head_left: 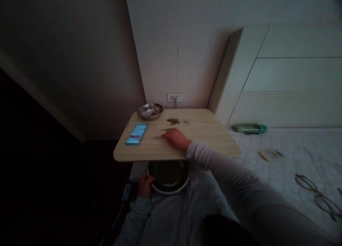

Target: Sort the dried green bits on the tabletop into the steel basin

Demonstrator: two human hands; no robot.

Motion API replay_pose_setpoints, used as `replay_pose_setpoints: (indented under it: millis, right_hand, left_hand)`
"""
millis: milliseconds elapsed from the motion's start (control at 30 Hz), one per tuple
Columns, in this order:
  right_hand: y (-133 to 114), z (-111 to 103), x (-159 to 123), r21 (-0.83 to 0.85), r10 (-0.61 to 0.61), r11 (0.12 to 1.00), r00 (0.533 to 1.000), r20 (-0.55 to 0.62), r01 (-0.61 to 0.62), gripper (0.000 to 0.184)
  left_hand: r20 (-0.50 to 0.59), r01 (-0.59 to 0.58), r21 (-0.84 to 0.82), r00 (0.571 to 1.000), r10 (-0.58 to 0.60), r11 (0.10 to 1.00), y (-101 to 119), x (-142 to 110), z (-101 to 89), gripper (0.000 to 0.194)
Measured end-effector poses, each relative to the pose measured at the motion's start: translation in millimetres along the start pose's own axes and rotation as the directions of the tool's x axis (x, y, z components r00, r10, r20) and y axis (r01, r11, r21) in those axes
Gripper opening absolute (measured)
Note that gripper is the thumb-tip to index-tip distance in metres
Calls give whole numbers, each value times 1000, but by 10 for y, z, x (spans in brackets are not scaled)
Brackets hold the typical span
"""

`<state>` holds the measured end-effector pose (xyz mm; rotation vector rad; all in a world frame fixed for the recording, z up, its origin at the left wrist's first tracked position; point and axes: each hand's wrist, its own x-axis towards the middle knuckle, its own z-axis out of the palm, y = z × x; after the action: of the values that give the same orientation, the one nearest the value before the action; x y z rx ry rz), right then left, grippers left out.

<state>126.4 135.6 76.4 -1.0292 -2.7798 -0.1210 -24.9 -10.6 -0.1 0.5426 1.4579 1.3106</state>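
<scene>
My left hand [145, 185] grips the left rim of a dark round dish [171, 189] with a pale edge, thumb over the top. The dish sits above my lap, just below the table's near edge; what lies in it is too dark to make out. My right hand [176, 138] rests low over the wooden table [213, 142], fingers closed around a thin pale piece [158, 137] that points left. Beyond its fingertips lies a thin line of small dark green bits [167, 129], with a larger pile of the same bits [173, 121] farther back.
A shiny metal bowl [150, 111] stands at the table's back left corner, with a blurred-out phone-like screen [136, 134] in front. Behind is a wall socket [175, 97]. A green bottle [249, 128], a small card-like packet [272, 154] and glasses [316, 194] lie on the bed.
</scene>
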Motion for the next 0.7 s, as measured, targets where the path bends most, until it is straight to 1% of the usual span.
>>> replay_pose_setpoints:
  millis: [200,367,500,600,700]
  right_hand:
    - [-52,11,-177,-23,-26,999,999,33,27,29]
    - [-145,-47,-327,-25,-42,999,997,72,44,28]
    - [-227,-93,-437,-18,-39,999,994,107,41,27]
    - [-256,-126,-469,5,-32,999,993,117,32,29]
    - [-205,-159,-398,41,8,999,995,95,-12,30]
  left_hand:
    - [-2,-41,15,999,41,999,6,-13,-3,38]
    - [-35,0,-19,999,-1,1000,-79,88,-16,41]
    - [-26,21,-72,999,-23,997,-132,143,-20,44]
    - [-20,24,-46,999,-25,999,-121,139,-21,45]
    - [-22,23,-17,999,-23,1000,-89,117,-24,43]
